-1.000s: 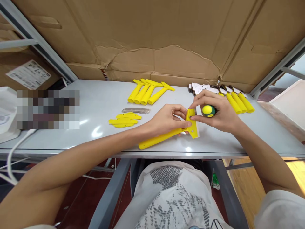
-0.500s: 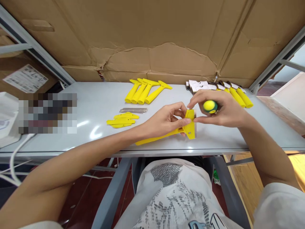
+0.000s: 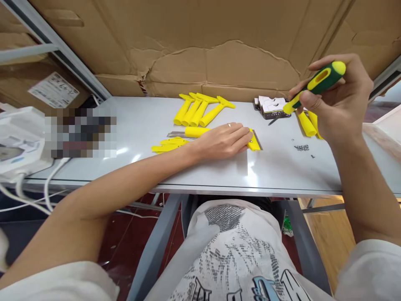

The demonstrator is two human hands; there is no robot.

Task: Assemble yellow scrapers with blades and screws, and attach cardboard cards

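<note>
My left hand (image 3: 224, 141) lies over a yellow scraper (image 3: 254, 142), gripping it flat on the grey table (image 3: 219, 177); its blade edge shows at the right and its handle at the left. Raised at the right, my right hand (image 3: 341, 96) holds a green and yellow screwdriver (image 3: 322, 81), its dark shaft pointing down and left. Beneath the scraper's handle end is a stack of metal blades (image 3: 176, 134). Flat yellow pieces (image 3: 169, 145) lie just left of my left forearm. A small pile of screws (image 3: 301, 147) sits below the screwdriver.
Several yellow handles (image 3: 198, 110) lie at the back of the table. Black and white boxes (image 3: 272, 107) and more yellow handles (image 3: 307, 124) are at the back right. A white device (image 3: 23, 142) with cables stands at the left; cardboard (image 3: 234, 62) rises behind.
My left hand has laid the scraper down on the table. My right hand has moved up and right, away from the scraper, tilting the screwdriver. The view has shifted, and the screws now show.
</note>
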